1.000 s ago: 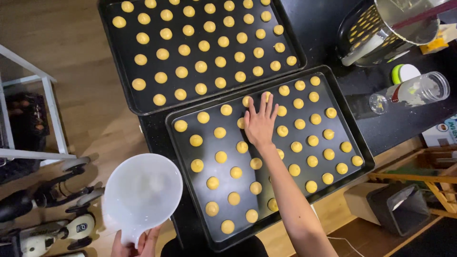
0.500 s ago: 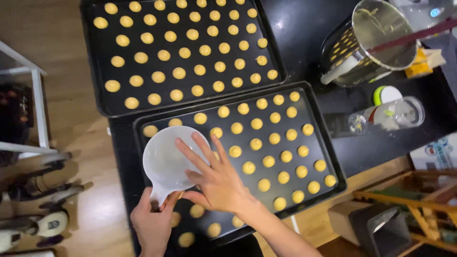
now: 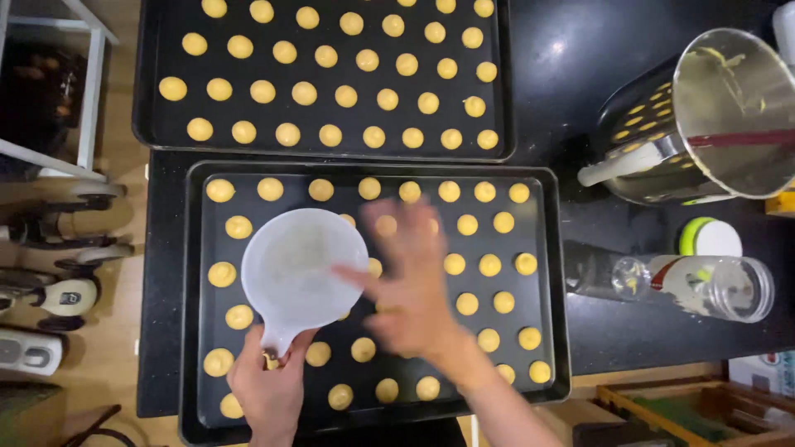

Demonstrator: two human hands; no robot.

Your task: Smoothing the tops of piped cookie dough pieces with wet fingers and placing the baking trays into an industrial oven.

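My left hand grips the handle of a white translucent cup and holds it over the left half of the near black baking tray. Rows of small round yellow dough dollops cover that tray. My right hand, blurred by motion, hovers with fingers spread over the tray's middle, just right of the cup, holding nothing.
A second black tray of dough dollops lies behind the near one. A metal mixing bowl with a spatula stands at the right, with a glass jar and a white lid below it. Appliances sit on the floor at the left.
My left hand has brought the cup from beside the tray to above it. My right hand left the far dollops and now waves beside the cup.
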